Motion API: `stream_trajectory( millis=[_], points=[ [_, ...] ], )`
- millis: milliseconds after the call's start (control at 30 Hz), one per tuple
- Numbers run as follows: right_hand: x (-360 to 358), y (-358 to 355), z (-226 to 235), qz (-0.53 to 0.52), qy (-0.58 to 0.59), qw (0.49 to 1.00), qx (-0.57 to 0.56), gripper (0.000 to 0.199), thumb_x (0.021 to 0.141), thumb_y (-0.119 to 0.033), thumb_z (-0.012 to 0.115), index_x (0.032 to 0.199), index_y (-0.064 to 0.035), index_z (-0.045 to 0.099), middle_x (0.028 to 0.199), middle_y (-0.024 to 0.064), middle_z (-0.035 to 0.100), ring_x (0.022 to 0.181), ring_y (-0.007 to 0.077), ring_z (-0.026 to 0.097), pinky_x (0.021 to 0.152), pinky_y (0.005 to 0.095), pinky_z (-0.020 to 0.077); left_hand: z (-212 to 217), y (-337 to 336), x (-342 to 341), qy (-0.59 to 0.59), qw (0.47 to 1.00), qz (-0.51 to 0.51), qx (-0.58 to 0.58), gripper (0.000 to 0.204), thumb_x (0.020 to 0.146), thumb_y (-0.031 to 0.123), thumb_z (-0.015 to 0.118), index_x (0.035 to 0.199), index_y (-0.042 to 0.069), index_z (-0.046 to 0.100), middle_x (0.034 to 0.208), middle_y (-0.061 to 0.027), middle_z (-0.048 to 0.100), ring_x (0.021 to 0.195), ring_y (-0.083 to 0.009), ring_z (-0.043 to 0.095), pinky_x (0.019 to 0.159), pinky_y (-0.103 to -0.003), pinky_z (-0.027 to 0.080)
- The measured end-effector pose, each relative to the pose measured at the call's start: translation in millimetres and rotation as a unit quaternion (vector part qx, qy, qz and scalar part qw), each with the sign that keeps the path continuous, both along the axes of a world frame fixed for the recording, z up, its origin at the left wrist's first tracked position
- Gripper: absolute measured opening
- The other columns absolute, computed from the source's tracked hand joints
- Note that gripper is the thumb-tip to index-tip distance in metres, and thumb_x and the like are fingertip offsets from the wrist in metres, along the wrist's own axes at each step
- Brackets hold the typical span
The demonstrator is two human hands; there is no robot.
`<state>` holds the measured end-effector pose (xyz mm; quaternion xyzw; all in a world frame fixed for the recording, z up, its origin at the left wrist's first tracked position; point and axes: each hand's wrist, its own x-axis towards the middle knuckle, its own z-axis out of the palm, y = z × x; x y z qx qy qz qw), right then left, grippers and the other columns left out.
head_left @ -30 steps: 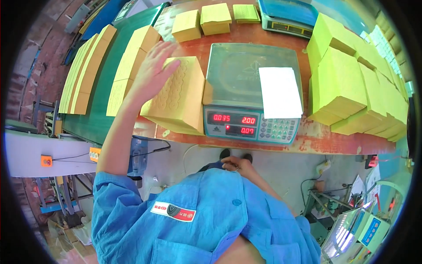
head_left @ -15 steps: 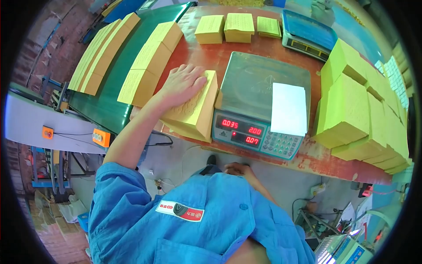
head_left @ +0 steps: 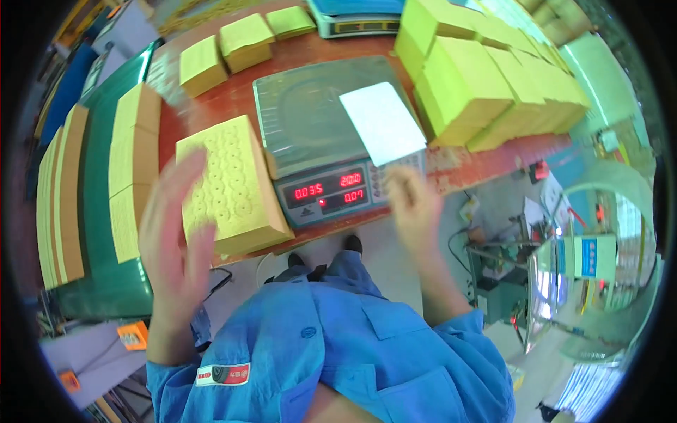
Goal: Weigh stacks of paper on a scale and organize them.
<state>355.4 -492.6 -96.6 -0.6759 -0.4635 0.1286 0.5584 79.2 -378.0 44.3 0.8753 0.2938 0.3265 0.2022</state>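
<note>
Left hand [head_left: 166,243] is hovering, grip released, by the near yellow stack [head_left: 233,169], best handled squarely; right hand [head_left: 417,208] is showing blurred, grip indeterminable.

The left hand [head_left: 169,233] spreads its thumb [head_left: 201,247] apart from blurred, extended fingers [head_left: 182,176]; the right hand [head_left: 417,204] curls its fingers, forearm [head_left: 441,282] below them.

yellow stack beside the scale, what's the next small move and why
Probably settle the left hand against the yellow stack: it is spread open at the stack's left edge, whereas the right hand is by the white sheet on the scale. Blur hides any contact.
</note>
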Motion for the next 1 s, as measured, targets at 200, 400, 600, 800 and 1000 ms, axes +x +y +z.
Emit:
stream_trajectory(
  millis=[200,400,600,800,1000],
  points=[
    [83,16,-28,-0.142,0.02,0.988,-0.053,0.032,0.091,-0.016,0.058,0.12,-0.0023,0.054,0.072,0.0078,0.061,0.06,0.0124,0.056,0.055,0.0273,0.0451,-42,-46,83,-0.03,0.942,-0.182,-0.281,0.055,0.075,-0.001,0.061,0.129,0.0,0.049,0.142,-0.0194,0.039,0.109,-0.0293,0.058,0.089,-0.036,0.05],
    [97,26,-27,0.002,0.351,0.933,-0.073,0.046,0.095,-0.018,0.052,0.135,-0.0014,0.038,0.076,0.011,0.062,0.055,0.0158,0.059,0.047,0.0235,0.0448,-126,-23,188,0.175,0.981,-0.033,0.083,0.062,0.072,0.004,0.069,0.131,0.002,0.047,0.145,-0.0179,0.034,0.118,-0.0344,0.05,0.096,-0.043,0.043],
    [114,28,-31,0.115,0.413,0.9,-0.08,0.053,0.095,-0.015,0.052,0.14,0.0012,0.031,0.098,0.0158,0.063,0.075,0.0224,0.066,0.06,0.0302,0.0521,-148,5,221,0.16,0.972,-0.013,0.174,0.05,0.071,0.001,0.064,0.12,0.003,0.056,0.127,-0.0143,0.055,0.119,-0.0318,0.051,0.098,-0.043,0.041],
    [133,-1,-17,0.159,0.538,0.827,-0.036,0.049,0.094,-0.016,0.054,0.136,0.003,0.037,0.107,0.0144,0.06,0.09,0.0207,0.064,0.068,0.0323,0.0537,-138,-33,226,0.161,0.974,-0.06,0.146,0.043,0.074,0.003,0.059,0.118,0.003,0.058,0.123,-0.0159,0.058,0.115,-0.0335,0.054,0.097,-0.044,0.044],
    [157,-67,-51,0.101,0.52,0.848,-0.028,0.038,0.089,-0.009,0.054,0.125,0.0045,0.05,0.113,0.0116,0.06,0.102,0.0186,0.059,0.09,0.033,0.0463,-147,-83,265,0.151,0.967,-0.178,0.103,0.042,0.075,0.005,0.055,0.117,0.004,0.06,0.127,-0.0135,0.056,0.119,-0.0308,0.053,0.1,-0.042,0.043]
  ],
)
